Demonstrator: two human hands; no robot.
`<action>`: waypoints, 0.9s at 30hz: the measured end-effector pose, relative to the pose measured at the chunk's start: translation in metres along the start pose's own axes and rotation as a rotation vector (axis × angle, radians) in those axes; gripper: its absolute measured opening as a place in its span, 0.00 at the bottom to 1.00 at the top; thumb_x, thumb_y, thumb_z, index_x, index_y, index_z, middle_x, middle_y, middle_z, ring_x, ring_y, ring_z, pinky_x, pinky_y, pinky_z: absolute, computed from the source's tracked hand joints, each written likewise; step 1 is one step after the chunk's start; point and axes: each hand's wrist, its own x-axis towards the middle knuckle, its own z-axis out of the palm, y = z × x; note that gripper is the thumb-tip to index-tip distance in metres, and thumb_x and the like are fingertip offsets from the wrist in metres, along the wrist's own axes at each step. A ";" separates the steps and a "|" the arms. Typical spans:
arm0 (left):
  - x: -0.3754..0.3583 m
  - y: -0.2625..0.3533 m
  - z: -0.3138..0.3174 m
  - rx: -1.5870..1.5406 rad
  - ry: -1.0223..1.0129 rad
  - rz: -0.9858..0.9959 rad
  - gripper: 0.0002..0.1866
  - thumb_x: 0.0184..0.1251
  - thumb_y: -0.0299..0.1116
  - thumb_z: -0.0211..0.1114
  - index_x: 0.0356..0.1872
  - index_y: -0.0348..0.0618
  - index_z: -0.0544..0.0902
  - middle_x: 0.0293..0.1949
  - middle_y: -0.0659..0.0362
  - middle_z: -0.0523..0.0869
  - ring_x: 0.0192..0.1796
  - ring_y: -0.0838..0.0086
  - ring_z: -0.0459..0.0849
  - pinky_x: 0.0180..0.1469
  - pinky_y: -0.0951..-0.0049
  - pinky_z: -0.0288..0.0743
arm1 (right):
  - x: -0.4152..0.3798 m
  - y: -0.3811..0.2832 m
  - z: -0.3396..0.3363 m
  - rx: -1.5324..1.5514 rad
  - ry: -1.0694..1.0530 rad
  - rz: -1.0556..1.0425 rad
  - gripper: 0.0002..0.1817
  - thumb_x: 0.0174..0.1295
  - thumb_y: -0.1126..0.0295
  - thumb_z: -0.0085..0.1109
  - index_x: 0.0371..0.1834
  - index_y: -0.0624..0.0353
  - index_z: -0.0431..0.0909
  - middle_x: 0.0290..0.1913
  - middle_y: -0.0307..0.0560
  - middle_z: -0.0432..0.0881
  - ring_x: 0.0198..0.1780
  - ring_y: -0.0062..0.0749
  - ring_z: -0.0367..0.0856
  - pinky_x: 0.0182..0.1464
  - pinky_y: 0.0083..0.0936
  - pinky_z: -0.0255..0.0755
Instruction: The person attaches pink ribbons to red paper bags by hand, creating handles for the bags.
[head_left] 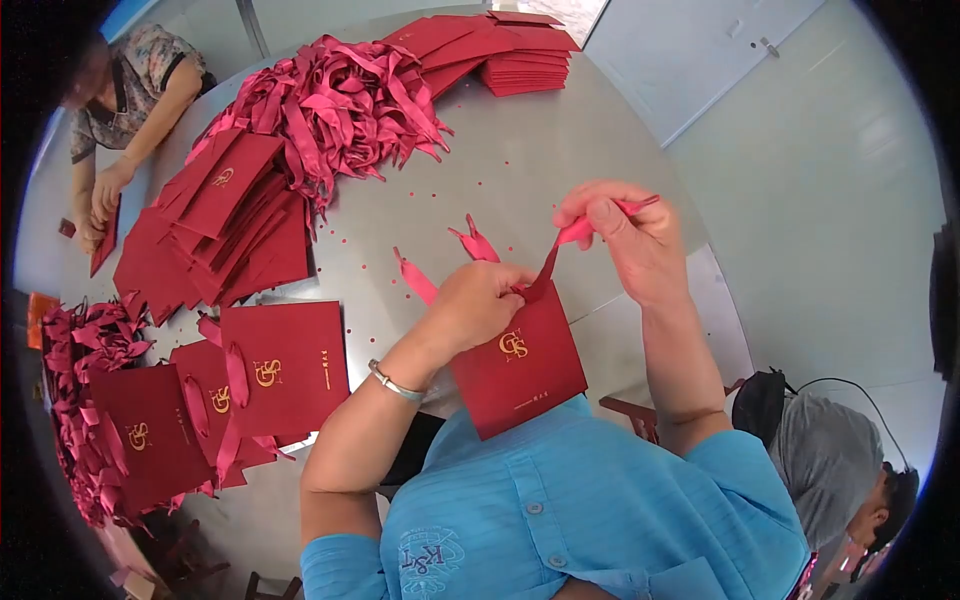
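The left hand (480, 308) reaches in low with its wrist bent inward, fingers curled and pinching the top edge of a dark-red paper gift bag (540, 365) — the bag hangs tilted before the blue shirt (600, 520), at the desk's (430, 200) near edge. The right hand (638, 245), forearm raised, pinches a pink ribbon (575, 233) between thumb and fingers — drawn taut from that edge.

Red bag (520, 378): I see it flat, tilted, gold-lettered, top edge at the left hand (485, 305).
Pink ribbon (547, 271): I see it drawn from that edge to the right hand (630, 240).
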 end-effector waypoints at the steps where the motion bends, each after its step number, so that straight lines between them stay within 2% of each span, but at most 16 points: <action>1: 0.000 0.001 -0.001 -0.002 -0.056 -0.046 0.12 0.60 0.18 0.58 0.44 0.33 0.83 0.33 0.60 0.87 0.36 0.82 0.82 0.42 0.77 0.77 | 0.002 0.001 0.002 0.001 0.000 -0.001 0.10 0.71 0.70 0.53 0.39 0.67 0.81 0.36 0.50 0.83 0.36 0.28 0.81 0.35 0.20 0.72; 2: 0.000 0.001 -0.001 0.001 -0.058 -0.047 0.12 0.60 0.18 0.58 0.44 0.33 0.83 0.33 0.60 0.87 0.36 0.82 0.82 0.42 0.77 0.77 | 0.004 0.003 0.006 0.071 -0.045 -0.015 0.11 0.71 0.69 0.52 0.38 0.66 0.81 0.36 0.50 0.82 0.37 0.29 0.80 0.35 0.22 0.73; 4: 0.000 -0.001 0.000 -0.036 -0.059 -0.034 0.14 0.60 0.23 0.58 0.45 0.43 0.85 0.36 0.51 0.88 0.39 0.67 0.87 0.43 0.67 0.77 | 0.008 0.005 0.012 0.143 -0.085 -0.031 0.12 0.72 0.69 0.51 0.37 0.66 0.80 0.37 0.50 0.82 0.37 0.30 0.80 0.36 0.24 0.73; 6: 0.003 -0.011 0.002 -0.124 -0.075 -0.015 0.14 0.60 0.22 0.58 0.45 0.42 0.86 0.37 0.52 0.88 0.41 0.69 0.87 0.45 0.69 0.77 | 0.013 0.006 0.015 0.167 -0.240 -0.015 0.13 0.72 0.66 0.52 0.36 0.66 0.79 0.35 0.50 0.81 0.39 0.32 0.80 0.38 0.26 0.75; 8: 0.004 -0.009 -0.001 -0.209 -0.086 0.004 0.14 0.61 0.21 0.57 0.45 0.42 0.86 0.38 0.54 0.89 0.42 0.71 0.86 0.46 0.70 0.77 | 0.019 0.012 0.017 0.201 -0.276 -0.030 0.13 0.72 0.66 0.52 0.36 0.65 0.79 0.35 0.50 0.81 0.39 0.32 0.80 0.39 0.26 0.75; 10: 0.002 0.004 -0.007 -0.246 -0.126 -0.043 0.14 0.60 0.17 0.58 0.44 0.38 0.86 0.42 0.57 0.88 0.47 0.73 0.84 0.53 0.71 0.76 | 0.024 0.019 0.020 0.237 -0.313 -0.044 0.13 0.72 0.66 0.52 0.35 0.65 0.79 0.35 0.50 0.81 0.39 0.32 0.80 0.40 0.27 0.75; 11: 0.001 0.004 -0.007 -0.242 -0.128 -0.046 0.14 0.60 0.17 0.58 0.44 0.38 0.86 0.42 0.57 0.88 0.47 0.73 0.84 0.53 0.71 0.76 | 0.026 0.022 0.021 0.276 -0.321 -0.011 0.13 0.72 0.66 0.52 0.35 0.64 0.79 0.35 0.50 0.81 0.39 0.31 0.80 0.41 0.27 0.75; 16: 0.001 0.001 -0.005 -0.197 -0.101 0.013 0.12 0.59 0.17 0.59 0.40 0.40 0.87 0.38 0.57 0.88 0.44 0.71 0.85 0.50 0.72 0.78 | 0.037 0.028 0.031 0.328 -0.353 0.104 0.13 0.72 0.66 0.51 0.35 0.63 0.80 0.35 0.48 0.82 0.39 0.30 0.80 0.43 0.28 0.74; 22: 0.001 -0.001 -0.006 -0.180 -0.120 -0.059 0.08 0.56 0.20 0.62 0.36 0.40 0.86 0.34 0.57 0.87 0.39 0.70 0.83 0.43 0.71 0.77 | 0.043 0.028 0.039 0.224 -0.391 0.140 0.13 0.71 0.64 0.54 0.36 0.63 0.81 0.37 0.45 0.83 0.41 0.27 0.81 0.43 0.25 0.75; 24: 0.002 -0.006 -0.005 -0.150 -0.108 -0.014 0.08 0.55 0.20 0.63 0.36 0.40 0.86 0.33 0.57 0.87 0.37 0.71 0.83 0.42 0.72 0.76 | 0.040 0.028 0.036 0.184 -0.354 0.238 0.09 0.68 0.68 0.57 0.41 0.63 0.81 0.38 0.46 0.83 0.42 0.27 0.81 0.44 0.24 0.76; 25: 0.002 -0.009 -0.004 -0.119 -0.095 0.034 0.08 0.55 0.21 0.63 0.36 0.41 0.86 0.32 0.58 0.87 0.35 0.72 0.83 0.40 0.72 0.76 | 0.038 0.028 0.034 0.185 -0.355 0.239 0.09 0.68 0.68 0.57 0.41 0.63 0.81 0.38 0.46 0.83 0.42 0.27 0.81 0.44 0.24 0.76; 27: 0.004 -0.014 -0.003 -0.065 -0.101 0.015 0.08 0.55 0.21 0.64 0.37 0.41 0.86 0.32 0.59 0.87 0.34 0.74 0.83 0.40 0.72 0.76 | 0.032 0.028 0.029 0.214 -0.286 0.178 0.10 0.65 0.72 0.60 0.47 0.63 0.79 0.40 0.47 0.84 0.42 0.26 0.82 0.45 0.25 0.76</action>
